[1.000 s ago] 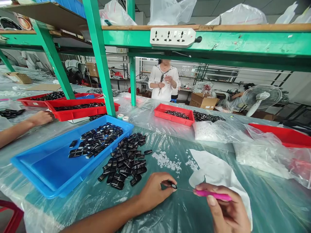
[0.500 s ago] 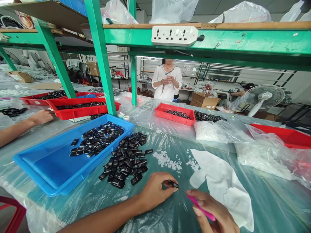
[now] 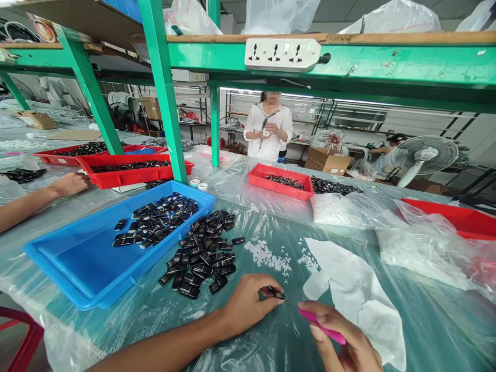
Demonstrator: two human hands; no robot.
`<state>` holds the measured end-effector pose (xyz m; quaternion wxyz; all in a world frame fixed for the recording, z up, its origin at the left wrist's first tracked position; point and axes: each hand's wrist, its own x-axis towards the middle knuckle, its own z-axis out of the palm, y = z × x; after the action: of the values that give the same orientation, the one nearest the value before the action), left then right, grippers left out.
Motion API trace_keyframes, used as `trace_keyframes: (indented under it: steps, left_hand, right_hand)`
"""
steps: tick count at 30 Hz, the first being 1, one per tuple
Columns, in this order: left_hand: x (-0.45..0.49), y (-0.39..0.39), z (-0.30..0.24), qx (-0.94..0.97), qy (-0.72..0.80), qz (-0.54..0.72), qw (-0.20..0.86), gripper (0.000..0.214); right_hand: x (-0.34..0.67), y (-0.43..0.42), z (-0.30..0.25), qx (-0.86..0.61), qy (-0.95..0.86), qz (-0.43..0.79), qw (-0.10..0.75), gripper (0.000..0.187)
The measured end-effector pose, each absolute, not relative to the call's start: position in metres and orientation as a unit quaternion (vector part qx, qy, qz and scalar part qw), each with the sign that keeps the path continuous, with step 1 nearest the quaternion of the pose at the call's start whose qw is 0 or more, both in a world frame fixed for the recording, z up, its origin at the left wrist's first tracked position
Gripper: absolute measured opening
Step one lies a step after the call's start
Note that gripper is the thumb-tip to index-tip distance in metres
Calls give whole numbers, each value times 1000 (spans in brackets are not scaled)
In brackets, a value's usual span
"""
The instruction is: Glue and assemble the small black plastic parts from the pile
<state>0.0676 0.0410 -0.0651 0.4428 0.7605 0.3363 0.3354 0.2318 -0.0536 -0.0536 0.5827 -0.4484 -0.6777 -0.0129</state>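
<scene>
Between thumb and forefinger, my left hand (image 3: 253, 298) pinches a small black plastic piece (image 3: 276, 293). My right hand (image 3: 343, 333) grips the pink handle (image 3: 323, 328) of a thin-shafted tool, its fingers closed around it. The metal shaft reaches the black piece; its tip is too small to make out. A heap of similar black pieces (image 3: 203, 258) lies left of my left hand. Beyond my hands are small white bits (image 3: 267, 256), with more white bits (image 3: 308, 260) beside them. A white sheet (image 3: 360, 294) lies under and behind my right hand.
A blue tray (image 3: 70, 258) with black pieces stands at left. Farther back are red trays (image 3: 281, 192), bags of white parts (image 3: 337, 209) and a green shelf post (image 3: 165, 93). Another person's hand (image 3: 70, 184) rests at far left; a person (image 3: 269, 126) stands across the table.
The view has shifted slightly. My hands keep nearly the same pose, with the tool still at the black piece. The person across the table has moved their hands a little.
</scene>
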Motion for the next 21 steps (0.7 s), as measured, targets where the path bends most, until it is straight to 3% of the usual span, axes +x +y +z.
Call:
trace_keyframes:
  steps: [9,21]
  left_hand:
    - [67,40,-63,755,334,338,452,12]
    - [68,40,-63,754,331,341,453,13]
  right_hand:
    - [238,-52,-55,-423,-719,-55,549,21]
    - [228,-52,-53,-395,-701,-124,580,29]
